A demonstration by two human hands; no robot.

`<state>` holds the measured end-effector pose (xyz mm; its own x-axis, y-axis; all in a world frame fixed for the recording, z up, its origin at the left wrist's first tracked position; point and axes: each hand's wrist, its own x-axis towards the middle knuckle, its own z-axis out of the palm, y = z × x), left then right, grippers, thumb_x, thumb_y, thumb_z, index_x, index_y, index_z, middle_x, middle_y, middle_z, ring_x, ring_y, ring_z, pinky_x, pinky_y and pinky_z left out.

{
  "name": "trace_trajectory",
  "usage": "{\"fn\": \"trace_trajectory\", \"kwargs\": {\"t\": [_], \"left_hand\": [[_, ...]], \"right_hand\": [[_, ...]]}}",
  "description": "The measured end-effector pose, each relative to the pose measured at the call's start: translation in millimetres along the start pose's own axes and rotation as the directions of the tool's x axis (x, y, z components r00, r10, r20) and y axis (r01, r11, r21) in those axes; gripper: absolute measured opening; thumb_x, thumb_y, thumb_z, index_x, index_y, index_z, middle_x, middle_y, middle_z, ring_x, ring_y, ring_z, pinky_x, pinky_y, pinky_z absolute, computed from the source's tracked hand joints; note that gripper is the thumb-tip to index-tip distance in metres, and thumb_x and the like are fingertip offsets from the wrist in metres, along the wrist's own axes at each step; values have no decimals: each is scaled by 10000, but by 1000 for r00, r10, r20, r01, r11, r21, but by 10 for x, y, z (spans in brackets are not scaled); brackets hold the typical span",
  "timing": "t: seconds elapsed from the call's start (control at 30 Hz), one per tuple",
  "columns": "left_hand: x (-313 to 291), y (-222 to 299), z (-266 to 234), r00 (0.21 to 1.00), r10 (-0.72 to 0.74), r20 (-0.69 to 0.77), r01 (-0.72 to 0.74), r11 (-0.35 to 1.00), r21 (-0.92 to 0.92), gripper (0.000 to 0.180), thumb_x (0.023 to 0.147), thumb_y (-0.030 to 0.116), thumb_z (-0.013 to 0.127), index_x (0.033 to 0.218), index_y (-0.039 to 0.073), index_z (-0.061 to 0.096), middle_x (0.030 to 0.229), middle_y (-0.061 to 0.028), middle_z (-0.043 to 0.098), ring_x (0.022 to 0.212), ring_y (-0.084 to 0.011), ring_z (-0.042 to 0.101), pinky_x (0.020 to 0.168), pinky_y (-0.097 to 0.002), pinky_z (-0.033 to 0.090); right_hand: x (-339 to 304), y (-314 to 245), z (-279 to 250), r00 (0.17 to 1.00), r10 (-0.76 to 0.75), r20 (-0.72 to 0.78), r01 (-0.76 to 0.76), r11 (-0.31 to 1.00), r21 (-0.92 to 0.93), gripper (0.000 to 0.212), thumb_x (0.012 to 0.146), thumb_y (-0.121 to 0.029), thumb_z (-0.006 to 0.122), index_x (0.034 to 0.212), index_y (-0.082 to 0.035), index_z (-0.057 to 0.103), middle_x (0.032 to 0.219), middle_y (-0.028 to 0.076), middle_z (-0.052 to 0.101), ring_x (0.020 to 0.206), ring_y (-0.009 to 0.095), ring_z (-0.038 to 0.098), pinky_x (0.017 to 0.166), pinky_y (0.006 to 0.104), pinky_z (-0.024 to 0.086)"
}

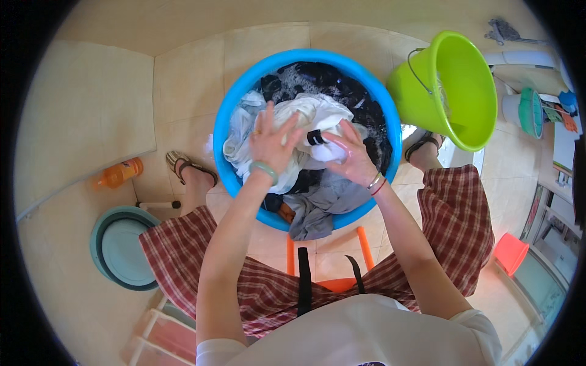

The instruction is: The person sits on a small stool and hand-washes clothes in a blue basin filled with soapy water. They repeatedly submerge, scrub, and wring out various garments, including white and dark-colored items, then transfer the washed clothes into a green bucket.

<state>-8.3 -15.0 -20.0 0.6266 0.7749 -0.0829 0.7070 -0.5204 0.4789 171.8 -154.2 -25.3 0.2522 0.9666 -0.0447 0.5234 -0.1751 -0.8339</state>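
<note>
A blue tub (227, 116) holds wet laundry in sudsy, dark water. Inside it lies a bunched white garment (320, 108), with dark clothes (373, 113) around it and a grey cloth (317, 210) draped over the near rim. My left hand (273, 145), a pale green bangle on its wrist, has its fingers spread over the white garment's left side. On the other side, my right hand (354, 157) curls its thumb and fingers around a white cloth bunch (326, 151) beside a black patch. Whether that bunch belongs to the same garment, I cannot tell.
A lime-green bucket (400, 88) leans close to the tub's right side. On the left are an orange bottle (121, 172) and grey-green basins (101, 244). My feet flank the tub; orange stool legs (365, 247) stand before me. A red container (511, 253) sits far right.
</note>
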Motion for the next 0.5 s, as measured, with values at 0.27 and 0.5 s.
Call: {"fn": "trace_trajectory", "kwargs": {"t": [0.27,0.5], "left_hand": [[-81,-73,446,951,33,307,-134,939,315,396,894,323,519,1286,266,530,1473,-85,302,1374,-334,229,1060,-631,167],[320,-98,716,846,-118,519,-99,923,371,384,905,313,471,1239,144,554,1345,-124,481,1253,-289,441,1012,-556,310]], "right_hand": [[225,89,510,982,185,27,-177,968,-179,267,788,-319,714,963,-137,623,974,136,527,1034,370,504,918,463,404],[413,697,782,993,106,41,-100,986,-134,362,867,-269,600,1162,-59,587,1120,211,604,949,374,595,856,454,456]]}}
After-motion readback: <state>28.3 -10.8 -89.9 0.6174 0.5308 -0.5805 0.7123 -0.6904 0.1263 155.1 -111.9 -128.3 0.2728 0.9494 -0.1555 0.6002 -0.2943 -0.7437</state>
